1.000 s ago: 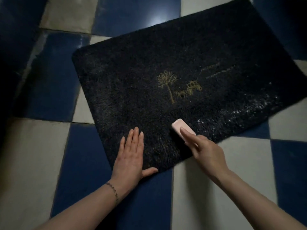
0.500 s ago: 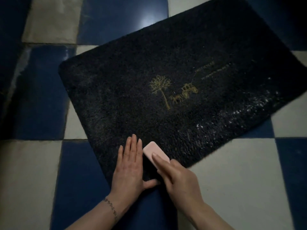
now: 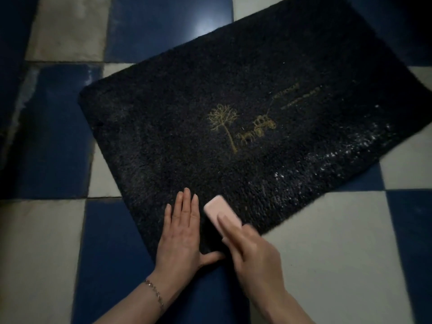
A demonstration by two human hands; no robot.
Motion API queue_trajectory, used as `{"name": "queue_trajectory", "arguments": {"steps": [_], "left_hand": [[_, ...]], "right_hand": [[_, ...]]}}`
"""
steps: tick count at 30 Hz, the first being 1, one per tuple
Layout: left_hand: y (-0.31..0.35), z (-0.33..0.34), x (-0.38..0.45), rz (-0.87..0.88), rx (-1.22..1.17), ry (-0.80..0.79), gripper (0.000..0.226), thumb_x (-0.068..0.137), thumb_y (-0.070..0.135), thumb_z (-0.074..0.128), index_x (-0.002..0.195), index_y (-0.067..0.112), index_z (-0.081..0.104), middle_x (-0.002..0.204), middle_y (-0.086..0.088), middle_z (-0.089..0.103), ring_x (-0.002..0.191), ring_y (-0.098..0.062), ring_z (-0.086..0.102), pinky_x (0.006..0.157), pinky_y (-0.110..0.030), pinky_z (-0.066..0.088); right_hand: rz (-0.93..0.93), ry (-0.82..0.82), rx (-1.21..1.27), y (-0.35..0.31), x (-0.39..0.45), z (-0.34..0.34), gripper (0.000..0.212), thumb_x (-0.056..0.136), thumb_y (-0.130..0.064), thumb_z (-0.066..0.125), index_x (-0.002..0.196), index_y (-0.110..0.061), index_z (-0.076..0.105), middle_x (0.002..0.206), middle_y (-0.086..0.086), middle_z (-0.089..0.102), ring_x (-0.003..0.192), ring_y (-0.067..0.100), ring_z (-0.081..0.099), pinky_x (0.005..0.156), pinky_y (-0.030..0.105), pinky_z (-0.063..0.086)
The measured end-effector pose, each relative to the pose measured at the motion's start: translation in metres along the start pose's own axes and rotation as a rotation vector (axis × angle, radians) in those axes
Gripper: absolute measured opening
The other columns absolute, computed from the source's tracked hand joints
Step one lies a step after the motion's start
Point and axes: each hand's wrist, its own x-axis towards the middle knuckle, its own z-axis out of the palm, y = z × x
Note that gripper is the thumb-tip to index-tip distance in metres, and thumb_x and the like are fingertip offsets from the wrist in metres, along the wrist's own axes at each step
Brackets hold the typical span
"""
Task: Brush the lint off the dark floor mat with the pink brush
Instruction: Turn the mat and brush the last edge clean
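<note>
**A:** Mat status?

**Me:** Dark mat lies flat and skewed on blue-and-white tile floor. Gold tree near mat centre, gold carriage just right of it.

**A:** Hands?

**Me:** My left hand is flat on the mat's near corner, fingers straight and together, thumb splayed out at the mat's near edge. Bracelet on that wrist. My right hand grips the brush, fingers laid along its top; the hand is blurred.

**A:** Brush location?

**Me:** On the mat at the near edge, just right of my left fingers, long axis angled toward the mat's left side.

**A:** Lint?

**Me:** White lint in a band along the mat's near edge, right of the brush and running to the right corner. Faint specks elsewhere.
</note>
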Motion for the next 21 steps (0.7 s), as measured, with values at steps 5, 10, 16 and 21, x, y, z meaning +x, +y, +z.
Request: {"name": "queue_trajectory", "arguments": {"steps": [5,10,16,21], "left_hand": [[-0.002,0.001,0.001,0.011,-0.008,0.013,0.131,0.057,0.086,0.043,0.150,-0.002,0.016,0.160,-0.022,0.009,0.148,-0.034,0.011,0.115,-0.051,0.015],[-0.001,0.000,-0.001,-0.008,0.012,-0.020,0.133,0.057,0.091,0.031,0.150,-0.002,0.016,0.159,-0.023,0.008,0.148,-0.036,0.010,0.114,-0.055,0.016],[0.000,-0.001,-0.002,-0.010,0.015,-0.017,0.137,0.055,0.094,0.039,0.151,0.000,0.014,0.160,-0.022,0.005,0.148,-0.035,0.008,0.115,-0.054,0.016],[0.001,-0.001,-0.001,-0.004,-0.024,0.003,0.135,0.054,0.092,0.034,0.151,0.000,0.016,0.160,-0.022,0.007,0.148,-0.035,0.009,0.114,-0.053,0.015]], "right_hand": [[-0.065,-0.046,-0.103,-0.005,-0.008,0.009,0.048,0.084,-0.044,0.045,0.131,-0.053,0.040,0.073,-0.006,0.050,0.052,0.016,0.054,0.041,0.028,0.040],[0.080,0.172,-0.188,0.042,0.043,-0.029,0.047,0.086,-0.047,0.038,0.132,-0.052,0.036,0.074,-0.004,0.053,0.057,0.021,0.058,0.043,0.032,0.043],[0.122,0.198,-0.104,0.027,0.033,-0.020,0.050,0.091,-0.032,0.057,0.132,-0.055,0.039,0.077,-0.008,0.051,0.063,0.008,0.052,0.051,0.024,0.039],[0.107,0.169,0.003,0.014,0.007,-0.009,0.046,0.089,-0.039,0.052,0.130,-0.056,0.041,0.084,-0.011,0.055,0.071,0.005,0.056,0.057,0.019,0.040]]}}
